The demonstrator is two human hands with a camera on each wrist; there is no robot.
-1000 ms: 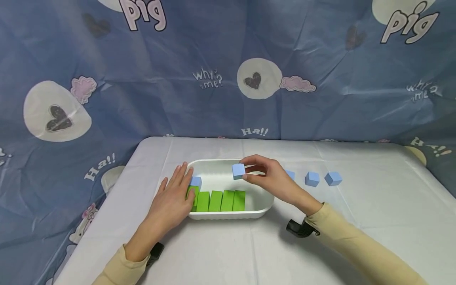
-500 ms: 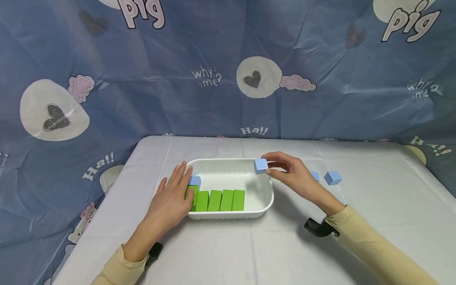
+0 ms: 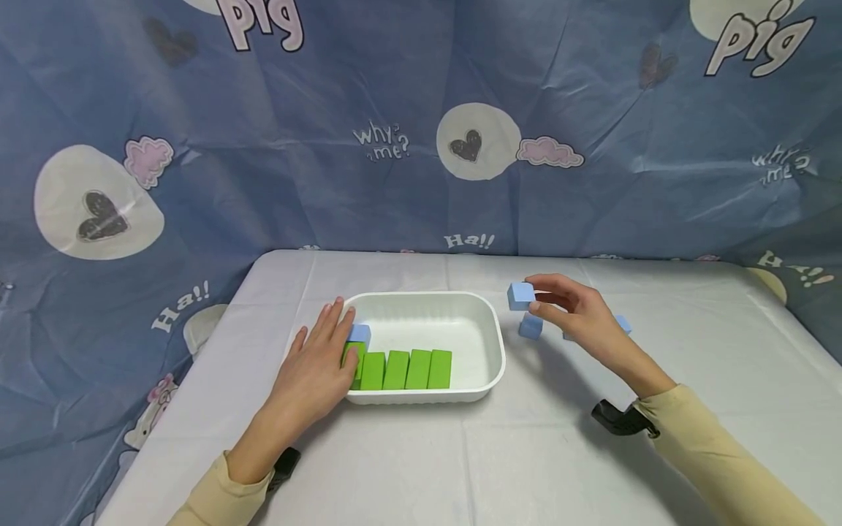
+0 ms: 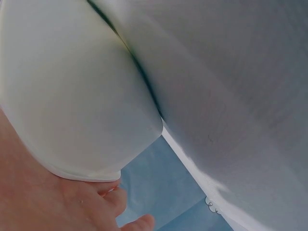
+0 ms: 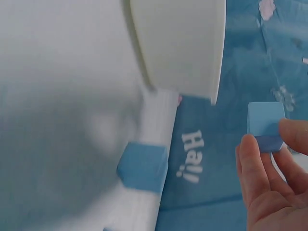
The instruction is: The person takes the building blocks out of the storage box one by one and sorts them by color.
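A light blue cube [image 3: 520, 296] is pinched between the thumb and fingers of my right hand [image 3: 582, 318], raised over the table just right of the white tray [image 3: 460, 301]. In the right wrist view the same cube [image 5: 265, 120] sits at the fingertips. My left hand [image 3: 316, 372] rests on the tray's left end with straight fingers, partly covering what lies there. Several green blocks [image 3: 396, 370] stand in a row along the tray's near side. Behind their left end, a blue cube [image 3: 359, 334] lies in the tray, partly hidden.
On the white-covered table [image 3: 408, 460], a blue cube [image 3: 530, 326] lies right of the tray, below the held one. Another blue cube [image 3: 623, 324] shows behind the right hand, and a third is mostly hidden. A printed blue cloth [image 3: 316, 197] hangs behind the table.
My right hand has carried the blue cube rightward, from above the tray's inside to beyond its right rim. My left hand stays in place on the tray.
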